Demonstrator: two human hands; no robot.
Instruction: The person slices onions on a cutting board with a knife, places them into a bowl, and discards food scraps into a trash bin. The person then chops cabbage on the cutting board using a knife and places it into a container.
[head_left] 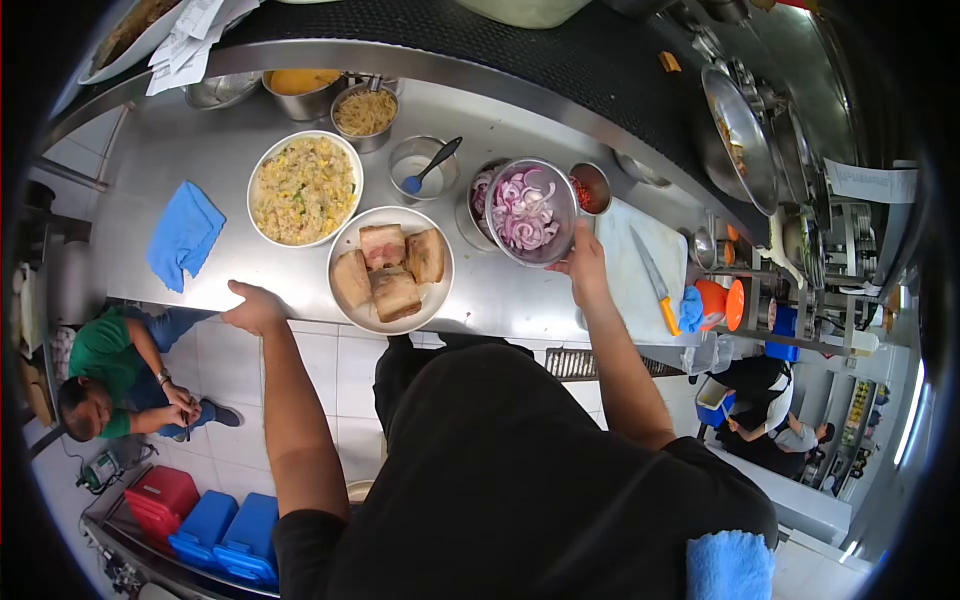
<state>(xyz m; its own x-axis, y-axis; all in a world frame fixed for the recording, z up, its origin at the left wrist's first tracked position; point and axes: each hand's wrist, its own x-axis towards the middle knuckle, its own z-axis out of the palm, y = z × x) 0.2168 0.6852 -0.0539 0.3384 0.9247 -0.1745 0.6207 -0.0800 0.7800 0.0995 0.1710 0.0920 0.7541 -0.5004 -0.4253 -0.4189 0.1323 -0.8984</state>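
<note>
My right hand (583,262) grips the near right rim of a metal bowl of sliced red onion (526,210), which is tilted and overlaps a second metal container of onion (480,190). At the counter's front edge my left hand (256,308) is open, its fingers apart and nothing in them. Between my hands stands a white bowl (348,300) with several thick slabs of pork belly (396,292). Behind it is a white bowl of fried rice (305,190). A dark-handled brush (432,166) with a blue head leans in a metal bowl (397,157).
A blue cloth (187,235) lies at left. On the white cutting board (628,240) at right rests a yellow-handled knife (657,282). A shelf (440,62) overhangs the counter's back. A person in green (125,370) sits at left; others work far right.
</note>
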